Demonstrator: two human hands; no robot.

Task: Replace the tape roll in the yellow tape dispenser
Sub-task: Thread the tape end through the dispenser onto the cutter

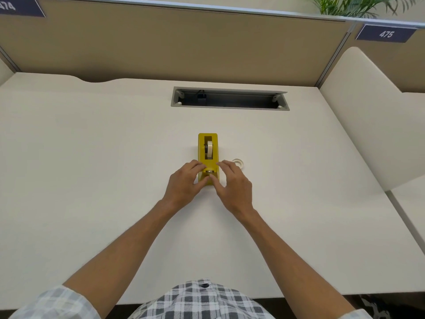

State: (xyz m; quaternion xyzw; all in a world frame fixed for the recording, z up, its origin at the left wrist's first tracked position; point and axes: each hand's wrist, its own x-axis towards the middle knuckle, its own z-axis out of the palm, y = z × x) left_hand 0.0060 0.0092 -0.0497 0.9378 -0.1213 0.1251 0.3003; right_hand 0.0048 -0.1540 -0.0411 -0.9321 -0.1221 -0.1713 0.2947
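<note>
— Going from the left, what did the view show?

— High on the partition, a dark blue label (19, 6) read "474", with its first digit cut by the frame edge. Below it the white tabletop (92, 157) spread out. The left hand (185, 183) lay against the left side of the yellow tape dispenser's (208, 155) near end, its fingers (199, 165) curled onto the yellow body and its thumb low at the front corner.

— And the dispenser itself?

— It stood in the middle of the tabletop, lengthwise away from the person, with a pale tape roll (209, 149) seated upright in its slot. The cutter end pointed toward the person, between the two hands.

— The right side?

— The right hand (232, 184) touched the dispenser's right edge with its upper fingers, loosely spread rather than clenched, and its thumb met the front near the cutter. Neither hand was closed around anything; both merely pressed on the near end. Just beyond the right hand's fingers, a second, clear tape roll (238, 162) lay flat on the tabletop, just right of the dispenser and apart from it.

— Any more writing?

— A second blue label (386, 33) at the far right read "475". No brand could be made out on the dispenser.
</note>
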